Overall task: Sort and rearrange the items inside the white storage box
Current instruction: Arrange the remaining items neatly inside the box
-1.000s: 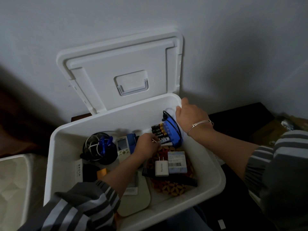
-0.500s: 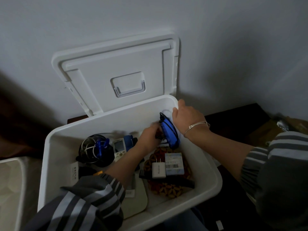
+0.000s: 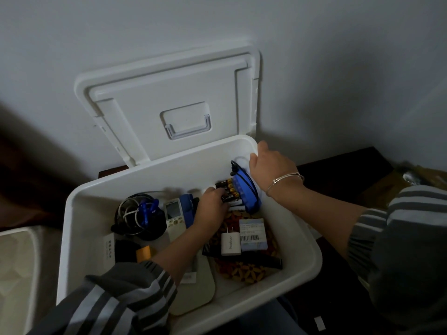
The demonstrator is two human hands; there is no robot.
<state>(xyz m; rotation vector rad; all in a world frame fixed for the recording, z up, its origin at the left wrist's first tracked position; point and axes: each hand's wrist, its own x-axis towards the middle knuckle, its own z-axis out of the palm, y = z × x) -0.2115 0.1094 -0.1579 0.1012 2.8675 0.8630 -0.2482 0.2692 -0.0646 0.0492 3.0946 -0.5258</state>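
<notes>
- The white box point(image 3: 72, 238) is open, and its lid point(image 3: 169, 93) leans on the wall behind.
- Our right hand point(image 3: 271, 170) is in the far right corner of the box. Its fingers curl round the blue case point(image 3: 246, 192), which stands on its edge there.
- The batteries point(image 3: 228, 189) sit against the left side of the case.
- Our left hand point(image 3: 212, 204) has bent fingers with the tips on the batteries; we cannot tell if it pinches them.
- A remote point(image 3: 174, 213) and cables point(image 3: 137, 213) lie to the left, and a charger point(image 3: 231, 243) lies nearer to us.

The left hand point(image 3: 212, 204) covers part of the batteries point(image 3: 228, 189).
</notes>
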